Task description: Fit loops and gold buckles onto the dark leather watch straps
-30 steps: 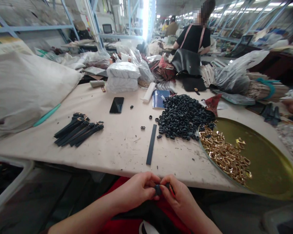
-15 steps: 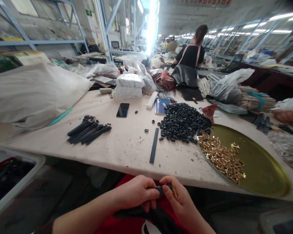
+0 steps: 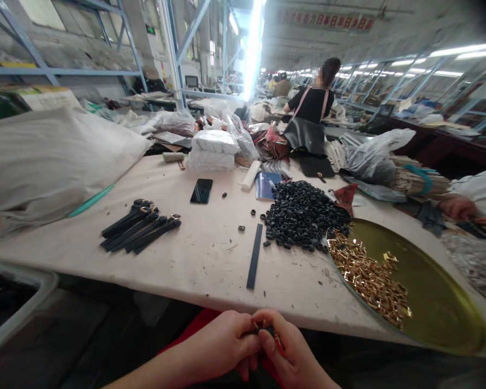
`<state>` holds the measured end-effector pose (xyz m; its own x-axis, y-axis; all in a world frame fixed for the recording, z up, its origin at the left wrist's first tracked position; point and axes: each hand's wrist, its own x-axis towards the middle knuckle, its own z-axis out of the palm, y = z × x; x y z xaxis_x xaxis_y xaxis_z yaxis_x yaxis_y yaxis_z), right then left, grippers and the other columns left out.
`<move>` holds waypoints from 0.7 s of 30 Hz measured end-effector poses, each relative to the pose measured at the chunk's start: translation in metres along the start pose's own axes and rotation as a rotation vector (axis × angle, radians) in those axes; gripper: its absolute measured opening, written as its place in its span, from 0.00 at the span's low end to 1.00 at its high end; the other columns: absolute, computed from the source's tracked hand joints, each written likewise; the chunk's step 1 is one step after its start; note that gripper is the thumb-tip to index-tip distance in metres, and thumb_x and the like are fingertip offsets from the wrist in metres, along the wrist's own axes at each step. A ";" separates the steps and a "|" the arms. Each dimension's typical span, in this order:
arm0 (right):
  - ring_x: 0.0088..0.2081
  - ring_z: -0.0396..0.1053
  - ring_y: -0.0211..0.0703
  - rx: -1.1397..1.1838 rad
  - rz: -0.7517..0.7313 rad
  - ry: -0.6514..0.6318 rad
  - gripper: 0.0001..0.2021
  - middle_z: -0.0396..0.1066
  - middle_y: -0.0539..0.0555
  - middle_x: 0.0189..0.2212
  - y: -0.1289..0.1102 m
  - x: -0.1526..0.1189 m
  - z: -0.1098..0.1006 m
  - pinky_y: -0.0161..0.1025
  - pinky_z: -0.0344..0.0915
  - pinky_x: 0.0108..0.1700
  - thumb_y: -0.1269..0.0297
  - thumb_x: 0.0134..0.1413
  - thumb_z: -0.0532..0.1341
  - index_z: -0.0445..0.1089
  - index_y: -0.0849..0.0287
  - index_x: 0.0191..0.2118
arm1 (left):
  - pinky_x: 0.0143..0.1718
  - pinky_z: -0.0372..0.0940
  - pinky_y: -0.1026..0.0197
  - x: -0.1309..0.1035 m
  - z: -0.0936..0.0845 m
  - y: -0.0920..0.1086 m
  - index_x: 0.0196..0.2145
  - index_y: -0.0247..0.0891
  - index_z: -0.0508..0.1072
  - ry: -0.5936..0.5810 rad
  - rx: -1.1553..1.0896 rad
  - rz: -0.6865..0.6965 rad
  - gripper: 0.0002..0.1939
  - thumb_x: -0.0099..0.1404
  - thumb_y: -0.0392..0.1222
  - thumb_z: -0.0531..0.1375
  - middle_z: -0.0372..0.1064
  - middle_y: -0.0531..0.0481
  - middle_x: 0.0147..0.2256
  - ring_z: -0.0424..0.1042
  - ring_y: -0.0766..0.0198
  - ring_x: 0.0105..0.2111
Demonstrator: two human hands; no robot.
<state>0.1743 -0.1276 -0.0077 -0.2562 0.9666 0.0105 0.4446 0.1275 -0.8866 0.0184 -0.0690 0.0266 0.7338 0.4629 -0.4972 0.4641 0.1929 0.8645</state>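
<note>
Piece, dark and mostly hidden, is pinched in the head view between the left hand and the right hand, fingers curled in close, just off the near edge of the table. Beyond lie a strip, black loops, buckled straps and a tray holding gold buckles.

On the table, straps lay left of a single strip, with a loop pile to the strip's right. Right of the pile sat a tray containing buckles. A phone lay behind the straps, rightward.
</note>
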 end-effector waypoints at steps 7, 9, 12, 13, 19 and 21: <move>0.29 0.69 0.43 -0.162 0.089 0.078 0.20 0.70 0.52 0.27 0.018 0.052 -0.004 0.37 0.63 0.31 0.58 0.58 0.47 0.54 0.62 0.53 | 0.30 0.59 0.66 0.022 -0.070 -0.012 0.30 0.37 0.70 0.371 0.500 0.008 0.16 0.61 0.47 0.47 0.69 0.48 0.28 0.67 0.63 0.29; 0.30 0.68 0.45 -0.345 0.088 0.164 0.16 0.69 0.54 0.28 0.027 0.070 -0.014 0.39 0.63 0.32 0.61 0.56 0.49 0.60 0.62 0.48 | 0.35 0.59 0.62 0.023 -0.115 -0.018 0.33 0.36 0.70 0.626 0.694 -0.056 0.16 0.63 0.46 0.46 0.70 0.46 0.32 0.68 0.60 0.33; 0.36 0.67 0.49 -0.594 0.057 0.251 0.09 0.68 0.58 0.34 0.040 0.089 -0.024 0.42 0.63 0.36 0.68 0.52 0.54 0.67 0.60 0.39 | 0.40 0.58 0.56 0.026 -0.168 -0.023 0.40 0.32 0.68 0.982 0.977 -0.131 0.18 0.63 0.47 0.46 0.67 0.39 0.39 0.66 0.53 0.39; 0.36 0.67 0.50 -0.637 0.056 0.262 0.08 0.68 0.59 0.34 0.043 0.092 -0.023 0.43 0.63 0.37 0.69 0.51 0.55 0.67 0.60 0.38 | 0.42 0.58 0.55 0.031 -0.175 -0.022 0.43 0.31 0.66 1.081 1.041 -0.112 0.19 0.63 0.48 0.47 0.66 0.37 0.42 0.65 0.52 0.42; 0.35 0.66 0.47 -0.549 -0.008 0.141 0.08 0.69 0.55 0.32 0.042 0.085 -0.001 0.42 0.63 0.37 0.71 0.49 0.57 0.67 0.57 0.37 | 0.40 0.59 0.59 0.104 -0.117 0.006 0.40 0.37 0.68 0.736 1.029 0.124 0.15 0.63 0.48 0.49 0.67 0.44 0.37 0.66 0.58 0.38; 0.35 0.66 0.46 -0.505 -0.017 0.129 0.07 0.69 0.54 0.33 0.046 0.081 -0.009 0.41 0.63 0.37 0.71 0.51 0.56 0.67 0.57 0.37 | 0.36 0.59 0.58 0.125 -0.097 0.012 0.36 0.36 0.68 0.645 1.009 0.066 0.13 0.59 0.48 0.53 0.66 0.44 0.35 0.67 0.56 0.36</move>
<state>0.1818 -0.0412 -0.0433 -0.1733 0.9789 0.1085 0.8078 0.2043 -0.5529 0.0679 0.0754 -0.0180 0.5205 0.8504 -0.0764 0.8262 -0.4790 0.2966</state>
